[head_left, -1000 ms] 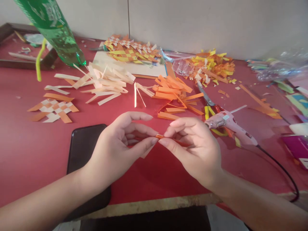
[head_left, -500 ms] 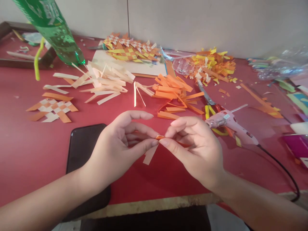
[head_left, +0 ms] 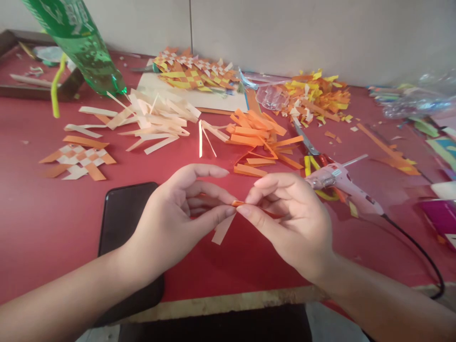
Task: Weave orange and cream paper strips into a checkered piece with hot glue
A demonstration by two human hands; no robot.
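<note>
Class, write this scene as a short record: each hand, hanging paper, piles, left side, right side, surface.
Left hand: pinching orange paper
Right hand: pinching the orange paper too
Hanging below: pale strip
Piles beyond hands: pale strips; orange strips
Left side: checkered woven piece; phone, partly hidden
Right side: pink glue gun; scissors
Surface: red table

Red tbl (head_left: 42, 228) stands agst pale grey wall (head_left: 306, 38)

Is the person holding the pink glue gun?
No, the glue gun lies on the red table, while the left hand and right hand pinch a small orange paper strip.
</note>
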